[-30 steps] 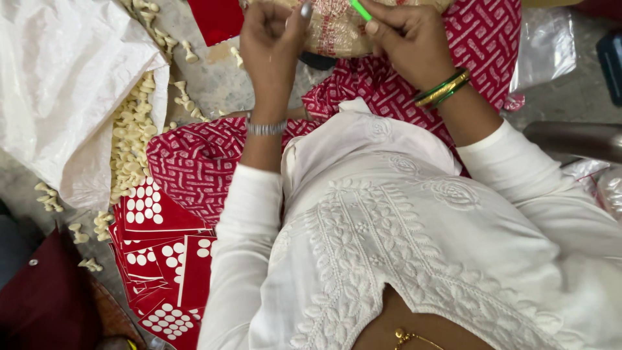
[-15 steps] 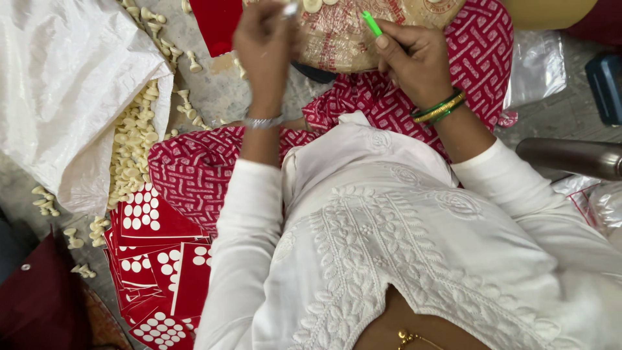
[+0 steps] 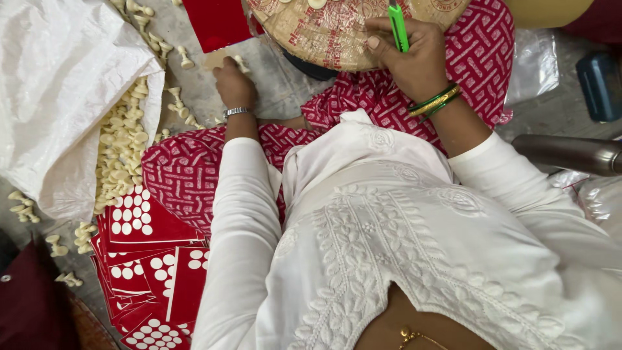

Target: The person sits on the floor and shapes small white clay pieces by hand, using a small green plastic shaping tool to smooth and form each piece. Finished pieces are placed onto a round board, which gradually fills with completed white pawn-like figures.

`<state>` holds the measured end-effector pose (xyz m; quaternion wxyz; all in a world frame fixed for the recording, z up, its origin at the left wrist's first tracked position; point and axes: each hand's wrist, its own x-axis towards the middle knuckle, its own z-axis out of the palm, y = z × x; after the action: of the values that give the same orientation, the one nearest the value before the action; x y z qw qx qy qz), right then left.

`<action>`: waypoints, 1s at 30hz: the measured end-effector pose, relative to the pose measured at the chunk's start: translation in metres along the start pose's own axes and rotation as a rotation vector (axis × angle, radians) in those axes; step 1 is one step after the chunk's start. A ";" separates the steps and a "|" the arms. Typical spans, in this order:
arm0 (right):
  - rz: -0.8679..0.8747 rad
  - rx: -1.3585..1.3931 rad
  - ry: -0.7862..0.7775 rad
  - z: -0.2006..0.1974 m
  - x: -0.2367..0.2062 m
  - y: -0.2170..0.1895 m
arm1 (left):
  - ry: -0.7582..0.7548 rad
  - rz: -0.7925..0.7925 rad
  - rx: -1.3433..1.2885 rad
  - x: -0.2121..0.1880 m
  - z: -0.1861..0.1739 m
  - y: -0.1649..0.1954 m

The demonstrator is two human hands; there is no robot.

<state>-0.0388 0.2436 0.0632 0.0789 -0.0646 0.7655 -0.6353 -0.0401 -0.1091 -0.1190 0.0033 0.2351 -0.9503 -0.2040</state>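
Observation:
My left hand (image 3: 233,81) reaches down to the grey floor at the left, just below a plain red card (image 3: 217,23). Its fingers curl around a small cream piece (image 3: 241,63). My right hand (image 3: 414,58) rests on a round tan board (image 3: 317,35) printed in red, which lies on my lap. That hand grips a green pen-like tool (image 3: 397,26) pointing away from me. A silver band is on my left wrist and green and gold bangles on my right.
A white woven sack (image 3: 58,97) lies at the left, with many cream pieces (image 3: 120,155) spilled beside it. Red cards with white dots (image 3: 149,259) are stacked by my left knee. A metal flask (image 3: 570,152), a clear plastic bag (image 3: 534,65) and a dark blue object (image 3: 599,84) are at the right.
My left hand has left the round board and dropped leftward to the floor by the red card. My right hand stays on the board with the green tool.

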 end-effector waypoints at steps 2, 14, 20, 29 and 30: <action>0.012 0.006 -0.005 0.001 0.000 0.001 | -0.009 0.015 -0.010 -0.001 -0.001 0.004; -0.139 -0.049 -0.005 0.005 0.002 0.019 | 0.022 0.310 -0.142 -0.010 0.000 0.009; -0.067 0.099 -0.078 0.003 -0.001 0.011 | -0.182 -0.020 -0.932 -0.036 -0.061 0.034; -0.073 0.283 -0.252 0.034 -0.012 -0.021 | -0.489 0.196 -1.374 -0.118 -0.143 0.133; -0.096 0.319 -0.264 0.033 -0.012 -0.024 | -0.528 0.216 -1.342 -0.122 -0.145 0.140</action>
<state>-0.0208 0.2099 0.0810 0.1574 -0.1705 0.6345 -0.7373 0.0203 0.0024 0.0793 -0.0627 0.0301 -0.6076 -0.7912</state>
